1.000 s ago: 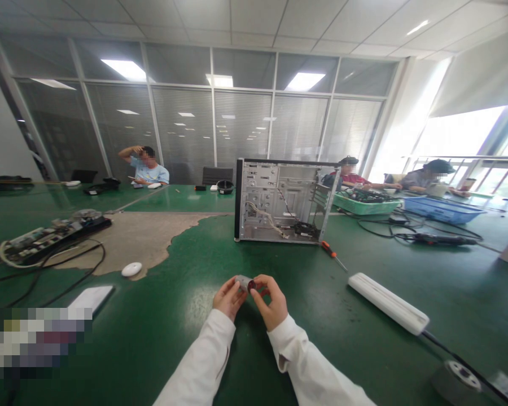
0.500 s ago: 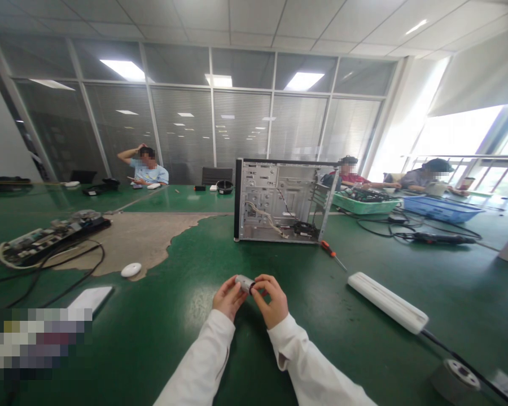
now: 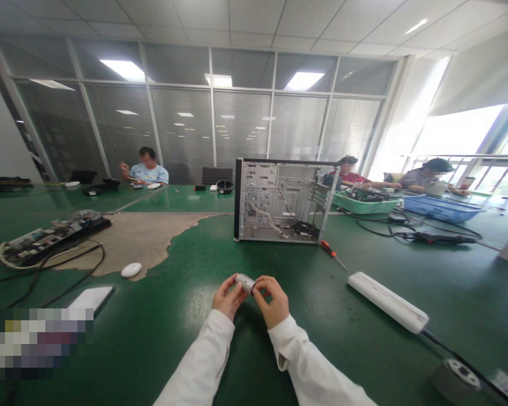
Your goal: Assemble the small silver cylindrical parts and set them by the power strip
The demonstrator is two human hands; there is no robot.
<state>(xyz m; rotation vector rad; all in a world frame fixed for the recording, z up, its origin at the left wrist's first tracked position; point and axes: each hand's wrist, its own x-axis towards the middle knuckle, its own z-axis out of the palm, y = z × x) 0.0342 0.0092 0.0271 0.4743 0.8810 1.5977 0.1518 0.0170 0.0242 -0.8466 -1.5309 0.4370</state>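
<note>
A small silvery cylinder [image 3: 246, 283] is held between both hands above the green table [image 3: 186, 344]. My left hand [image 3: 227, 298] grips its left end between thumb and fingers. At its right end, the thumb and fingers of my right hand [image 3: 271, 300] are closed on the darker rim. Beyond the hands stands an open computer case [image 3: 279, 200], upright, with loose cables inside. An orange-handled screwdriver [image 3: 328, 249] lies by the case's lower right corner.
A white power strip [image 3: 387, 301] lies to the right, near a round grey object [image 3: 456, 380]. Stripped electronics [image 3: 53, 237] and a white disc [image 3: 131, 270] are left. Green [image 3: 366, 206] and blue baskets [image 3: 442, 208] stand back right. Three people sit across the table.
The cylinder has turned slightly in my fingers, while both hands stay almost in place. The person at the back left has lowered a raised hand from the head.
</note>
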